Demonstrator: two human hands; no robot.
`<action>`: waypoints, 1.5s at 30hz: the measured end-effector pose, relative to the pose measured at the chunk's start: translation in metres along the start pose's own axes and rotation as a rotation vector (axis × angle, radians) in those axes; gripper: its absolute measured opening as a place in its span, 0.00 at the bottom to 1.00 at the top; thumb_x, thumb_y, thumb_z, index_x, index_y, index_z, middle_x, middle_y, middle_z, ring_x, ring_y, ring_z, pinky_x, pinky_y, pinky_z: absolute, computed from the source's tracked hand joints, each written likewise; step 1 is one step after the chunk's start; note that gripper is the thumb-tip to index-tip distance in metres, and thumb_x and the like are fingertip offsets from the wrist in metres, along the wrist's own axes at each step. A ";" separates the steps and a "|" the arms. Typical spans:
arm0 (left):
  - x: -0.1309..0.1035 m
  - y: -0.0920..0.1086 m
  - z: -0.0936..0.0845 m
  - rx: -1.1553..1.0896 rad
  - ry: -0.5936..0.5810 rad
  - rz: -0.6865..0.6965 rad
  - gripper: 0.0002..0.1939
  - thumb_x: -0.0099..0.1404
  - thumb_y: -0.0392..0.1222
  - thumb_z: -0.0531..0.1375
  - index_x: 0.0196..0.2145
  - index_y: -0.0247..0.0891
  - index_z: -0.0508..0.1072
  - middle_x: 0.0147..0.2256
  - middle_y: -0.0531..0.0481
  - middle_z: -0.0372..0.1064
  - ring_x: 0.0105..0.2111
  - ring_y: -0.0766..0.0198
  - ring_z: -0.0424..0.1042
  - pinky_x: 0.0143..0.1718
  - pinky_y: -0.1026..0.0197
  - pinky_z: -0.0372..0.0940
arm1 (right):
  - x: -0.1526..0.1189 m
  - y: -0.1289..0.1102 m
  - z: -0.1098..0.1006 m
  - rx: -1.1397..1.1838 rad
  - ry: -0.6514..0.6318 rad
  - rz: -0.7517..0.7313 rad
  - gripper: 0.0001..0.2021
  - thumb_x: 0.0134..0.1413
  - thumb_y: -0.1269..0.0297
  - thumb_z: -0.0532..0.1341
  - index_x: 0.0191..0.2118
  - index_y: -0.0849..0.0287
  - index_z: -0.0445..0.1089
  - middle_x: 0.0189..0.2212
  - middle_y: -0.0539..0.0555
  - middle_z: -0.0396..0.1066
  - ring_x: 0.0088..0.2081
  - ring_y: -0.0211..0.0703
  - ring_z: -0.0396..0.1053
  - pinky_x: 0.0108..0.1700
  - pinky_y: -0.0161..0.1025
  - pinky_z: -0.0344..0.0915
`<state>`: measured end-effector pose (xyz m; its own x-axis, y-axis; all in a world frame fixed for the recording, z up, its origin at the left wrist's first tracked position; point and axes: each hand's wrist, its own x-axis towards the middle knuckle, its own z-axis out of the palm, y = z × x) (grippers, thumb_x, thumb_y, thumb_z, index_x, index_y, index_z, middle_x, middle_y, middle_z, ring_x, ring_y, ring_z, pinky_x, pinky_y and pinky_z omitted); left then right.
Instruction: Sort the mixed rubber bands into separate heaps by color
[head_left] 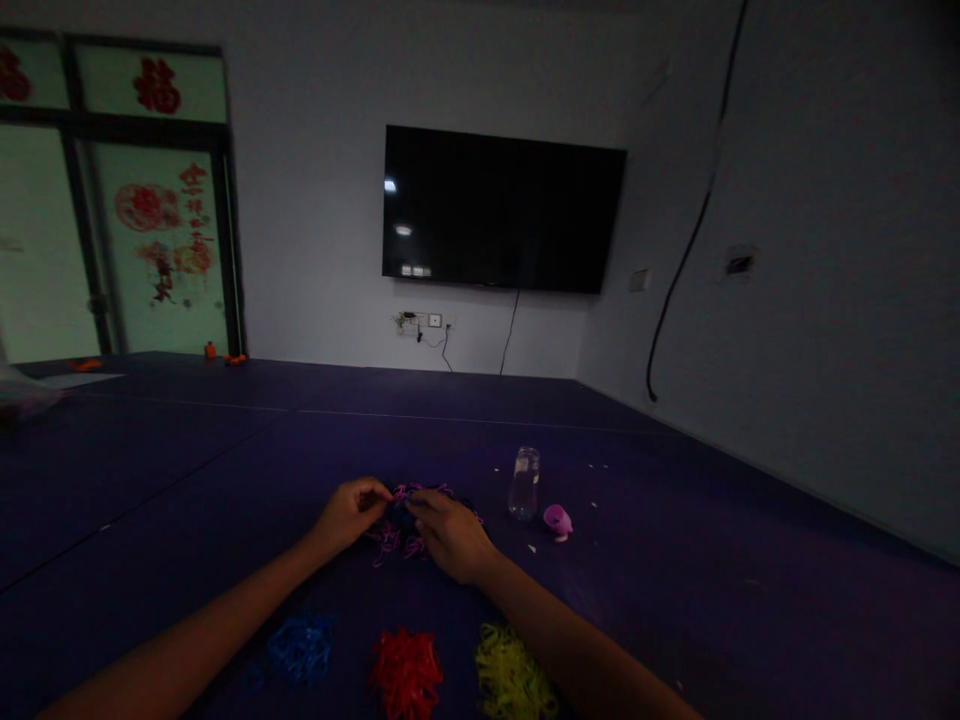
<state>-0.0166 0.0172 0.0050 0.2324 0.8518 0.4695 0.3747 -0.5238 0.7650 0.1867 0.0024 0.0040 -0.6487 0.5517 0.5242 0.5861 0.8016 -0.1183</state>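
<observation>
A mixed pile of pink and dark rubber bands (390, 540) lies on the dark purple surface straight ahead. At its left edge is my left hand (355, 510), thumb and forefinger pinched together; whatever is between the tips is too small to make out. My right hand (452, 530) reaches over the pile from the right, its fingers closed together and pointing down into the bands, so the fingertips are partly hidden. Nearer to me lie three separate heaps: blue bands (301, 648), red bands (406, 672) and yellow bands (511, 672), the last partly under my right forearm.
A clear bottle (524, 485) stands upright right of my right hand, beside a pink cap-like piece (557, 520). Small white scraps are scattered around them. A clear plastic bag (26, 390) lies far left, with small orange objects (211, 350) by the door. A television (502, 210) hangs on the wall.
</observation>
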 end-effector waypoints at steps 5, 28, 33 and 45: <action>-0.003 0.000 -0.008 0.362 -0.018 0.161 0.08 0.50 0.30 0.51 0.19 0.36 0.68 0.21 0.53 0.65 0.23 0.67 0.64 0.26 0.66 0.57 | 0.000 0.010 0.004 0.086 0.089 0.177 0.14 0.57 0.70 0.50 0.46 0.56 0.68 0.45 0.54 0.66 0.44 0.39 0.65 0.45 0.35 0.62; -0.006 -0.002 -0.004 0.529 -0.141 0.431 0.04 0.52 0.32 0.55 0.23 0.37 0.69 0.30 0.47 0.68 0.35 0.60 0.66 0.36 0.60 0.61 | 0.003 0.021 0.015 -0.038 0.069 0.238 0.04 0.46 0.68 0.60 0.28 0.56 0.74 0.30 0.51 0.73 0.35 0.40 0.68 0.38 0.35 0.61; -0.005 0.002 -0.004 0.513 -0.107 0.421 0.09 0.57 0.35 0.54 0.21 0.37 0.68 0.30 0.47 0.69 0.34 0.61 0.66 0.36 0.60 0.61 | 0.003 0.020 0.017 -0.067 0.055 0.249 0.05 0.47 0.68 0.59 0.27 0.57 0.73 0.30 0.51 0.73 0.34 0.39 0.68 0.38 0.35 0.61; -0.002 -0.008 -0.003 0.608 -0.110 0.340 0.08 0.55 0.30 0.55 0.28 0.37 0.73 0.29 0.47 0.70 0.34 0.59 0.66 0.36 0.60 0.61 | 0.002 0.018 0.014 -0.042 0.034 0.256 0.06 0.46 0.67 0.59 0.28 0.56 0.73 0.30 0.50 0.72 0.34 0.39 0.67 0.36 0.34 0.60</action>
<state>-0.0223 0.0197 -0.0006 0.5030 0.6527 0.5665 0.6928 -0.6964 0.1872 0.1892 0.0213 -0.0093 -0.4604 0.7267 0.5099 0.7489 0.6264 -0.2164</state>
